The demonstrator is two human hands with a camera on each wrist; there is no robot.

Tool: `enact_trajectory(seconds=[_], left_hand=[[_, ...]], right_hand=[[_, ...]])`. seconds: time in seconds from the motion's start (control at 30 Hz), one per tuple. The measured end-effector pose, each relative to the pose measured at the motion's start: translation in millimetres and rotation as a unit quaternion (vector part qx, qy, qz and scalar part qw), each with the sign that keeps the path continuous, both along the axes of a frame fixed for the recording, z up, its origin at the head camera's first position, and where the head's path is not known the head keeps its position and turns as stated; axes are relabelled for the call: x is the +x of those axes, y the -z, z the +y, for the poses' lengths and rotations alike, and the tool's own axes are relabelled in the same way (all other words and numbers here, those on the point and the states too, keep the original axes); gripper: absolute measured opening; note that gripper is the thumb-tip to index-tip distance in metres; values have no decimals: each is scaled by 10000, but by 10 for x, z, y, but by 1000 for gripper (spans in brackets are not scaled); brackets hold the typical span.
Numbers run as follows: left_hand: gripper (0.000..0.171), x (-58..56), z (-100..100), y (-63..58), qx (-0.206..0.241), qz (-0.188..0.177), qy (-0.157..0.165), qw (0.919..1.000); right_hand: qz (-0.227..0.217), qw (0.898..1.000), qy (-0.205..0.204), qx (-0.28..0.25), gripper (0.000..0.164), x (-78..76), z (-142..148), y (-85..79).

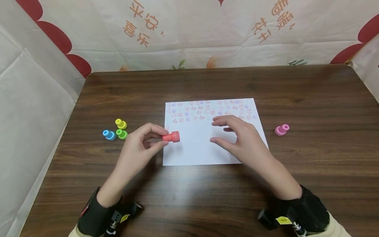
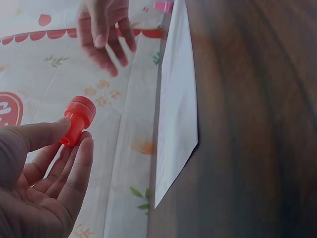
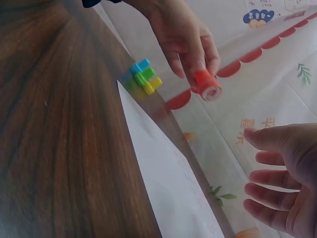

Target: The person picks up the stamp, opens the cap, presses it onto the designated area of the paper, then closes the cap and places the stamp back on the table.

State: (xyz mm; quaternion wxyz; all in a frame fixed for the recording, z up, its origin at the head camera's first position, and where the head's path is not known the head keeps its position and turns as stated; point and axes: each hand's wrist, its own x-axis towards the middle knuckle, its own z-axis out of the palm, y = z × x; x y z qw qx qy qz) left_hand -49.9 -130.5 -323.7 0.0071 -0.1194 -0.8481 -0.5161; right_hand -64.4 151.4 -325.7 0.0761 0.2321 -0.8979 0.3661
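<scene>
Between thumb and fingertips my left hand (image 1: pixel 143 141) pinches a red toy stamp (image 1: pixel 171 136), held sideways over the left edge of a white sheet of paper (image 1: pixel 192 148). In the right wrist view the pale round end of the red stamp (image 3: pixel 212 93) faces the camera. My right hand (image 1: pixel 240 136) hovers above the right half of the sheet, fingers spread apart from the thumb and nothing between them. Rows of small red and purple stamped prints (image 1: pixel 207 110) cover the upper part of the paper.
Left of the paper stand a yellow stamp (image 1: pixel 121 124), a green stamp (image 1: pixel 121 134) and a blue stamp (image 1: pixel 109 135) in a cluster. A pink stamp (image 1: pixel 282 129) lies to the right on the brown wooden table (image 1: pixel 201 200). A printed white cloth (image 1: pixel 189 36) hangs behind.
</scene>
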Motion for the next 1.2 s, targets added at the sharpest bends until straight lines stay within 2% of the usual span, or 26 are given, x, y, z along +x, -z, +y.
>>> enact_trajectory(seconds=[0.43, 0.67, 0.83, 1.0, 1.2], left_hand=[[22, 41, 261, 136, 444, -212, 439, 9978], [20, 64, 346, 185, 521, -242, 559, 9968], [19, 78, 388, 229, 553, -287, 653, 9959], [22, 86, 402, 257, 463, -381, 668, 9960], [17, 82, 391, 269, 569, -408, 688, 9952]], right_hand=[[-175, 9981, -517, -289, 41, 96, -231, 84], [-558, 9968, -520, -234, 38, 132, -292, 119], [-901, 9937, -574, -342, 28, 147, -317, 125], [-884, 9931, -588, -499, 25, 159, -317, 127], [-831, 9935, -572, -530, 23, 170, -302, 115]])
